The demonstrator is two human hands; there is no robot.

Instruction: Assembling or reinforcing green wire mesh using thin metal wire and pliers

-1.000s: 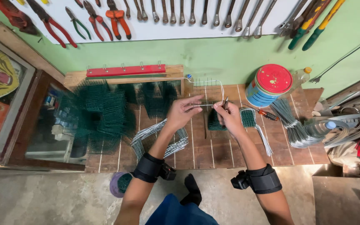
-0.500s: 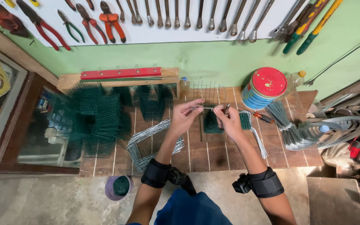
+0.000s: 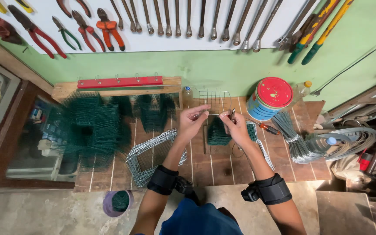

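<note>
Left hand [image 3: 192, 123] and right hand [image 3: 236, 127] raised side by side over the middle of the tiled bench top [image 3: 205, 165], near its back edge. Thin straight bare metal wire [image 3: 212, 114] spanning between them, long axis left-right, roughly level. Left fingers pinched on its left end; right fingers closed round small slim metal pliers [image 3: 232, 114] meeting its right end. Both equally near. Small bare wire-mesh panel [image 3: 214, 101] just behind, stacked dark green wire-mesh pieces [image 3: 217, 132] below.
</note>
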